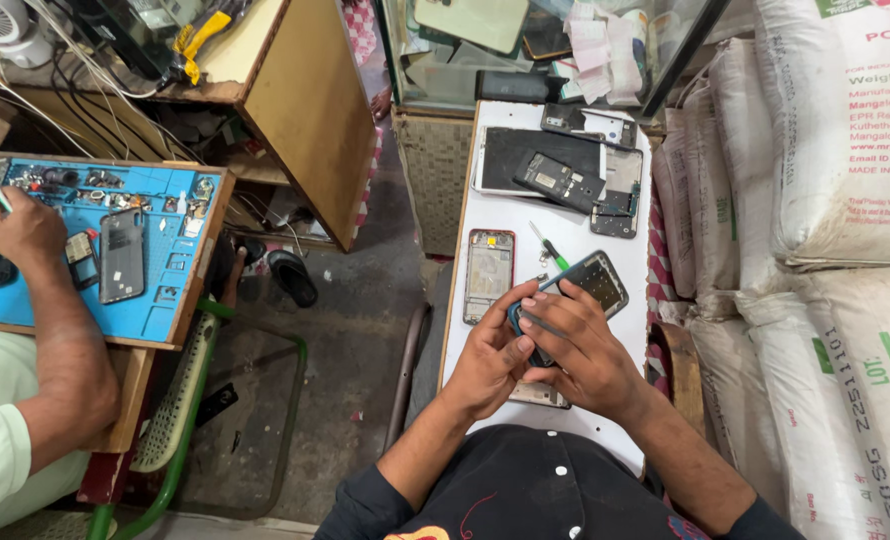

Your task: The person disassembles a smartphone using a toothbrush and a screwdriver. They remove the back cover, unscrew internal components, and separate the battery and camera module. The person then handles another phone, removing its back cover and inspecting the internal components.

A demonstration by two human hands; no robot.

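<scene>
1. In the lower middle of the frame, two hands hold one open phone [587,283] with its back cover off.
2. The left hand [492,355] grips the phone's lower left edge. The right hand [577,345] is wrapped over the lower end, with its fingers [545,305] pressed on the phone's back. Both hands are closed on the phone, just above a narrow white table [510,215].
3. One red phone frame [488,274] lies on the table, just left of the hands.
4. One green-handled tool [548,246] lies between the red frame and the held phone.
5. At the top of the table lie several dark phone parts [563,170] in a pile. I cannot count them exactly.
6. White sacks [825,200] are stacked along the right side of the frame.
7. At the left, another person's hand [23,232] rests at a blue work mat [180,205]. One dark phone [122,255] lies on that mat, well apart from the held phone.
</scene>
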